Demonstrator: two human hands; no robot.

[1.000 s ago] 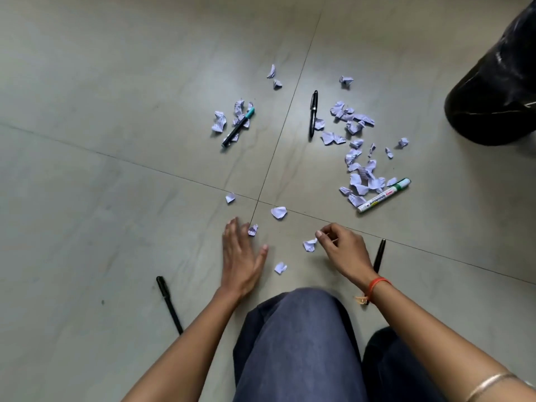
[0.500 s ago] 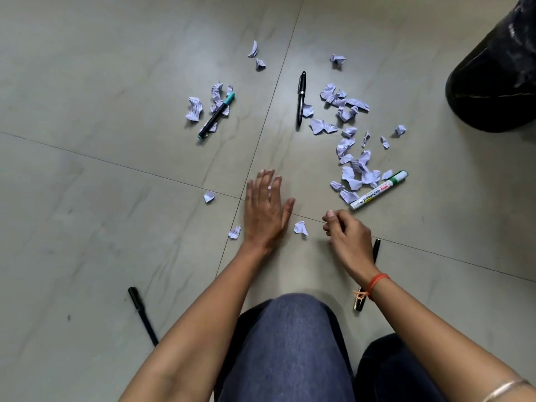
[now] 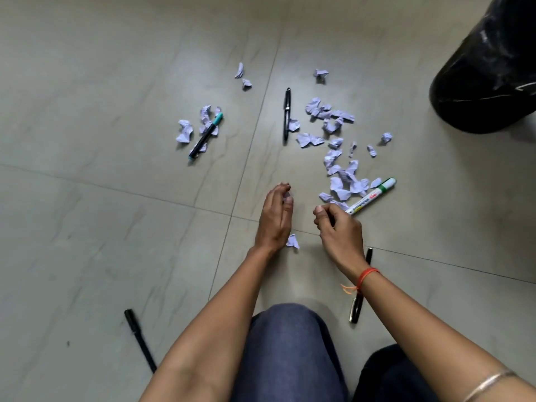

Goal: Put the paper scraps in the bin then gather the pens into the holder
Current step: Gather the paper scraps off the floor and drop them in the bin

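- One black pen [image 3: 139,339] lies alone at the lower left of the tiled floor [image 3: 87,227], well apart from everything else.
- One teal-capped pen [image 3: 206,135] lies slanted, with about four paper scraps [image 3: 184,132] bunched against it.
- Two single scraps [image 3: 239,71] sit further up, near each other.
- The left hand [image 3: 274,219] hovers low over the floor, fingers curled; a pale held scrap [image 3: 287,195] shows pinched between thumb and fingertips.
- One loose scrap [image 3: 293,241] lies between the two hands, just beside the heel of the left one.
- A second black pen [image 3: 286,114] lies lengthwise, one scrap touching its right side.
- The right hand [image 3: 339,227] has its fingers curled in, thumb against forefinger; whether it holds anything is hidden.
- A third black pen [image 3: 359,300] lies partly under the right wrist, which wears an orange thread [image 3: 367,275].
- The main scatter [image 3: 336,184] overlaps too much for an exact count, roughly twenty pieces.
- One white marker [image 3: 371,196] with a green cap touches the scatter's lower edge.
- One black bin [image 3: 487,82] stands at the upper right, cut off by the frame and apart from the paper.
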